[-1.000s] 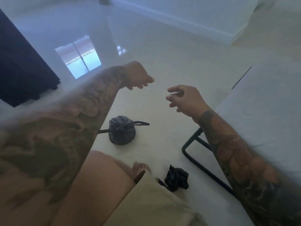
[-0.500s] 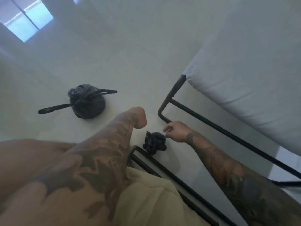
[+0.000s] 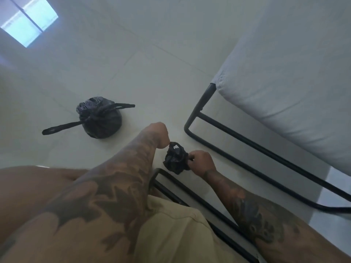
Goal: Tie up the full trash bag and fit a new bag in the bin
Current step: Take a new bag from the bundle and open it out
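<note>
Fingers of both hands pinch the crumpled new bag low over the floor: left hand at its top, right hand its side. Tied full bag sits well apart, drawstring loops trailing left and right.

1. One head-worn wide-angle view looks steeply down at the tiled floor.
2. It sits close above both forearms; the floor lies farther below.

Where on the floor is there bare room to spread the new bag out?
Bare tile lies between the tied bag and the chair frame, and beyond both. It is crowded where the left hand and right hand grip the crumpled bag beside the nearer frame.
</note>
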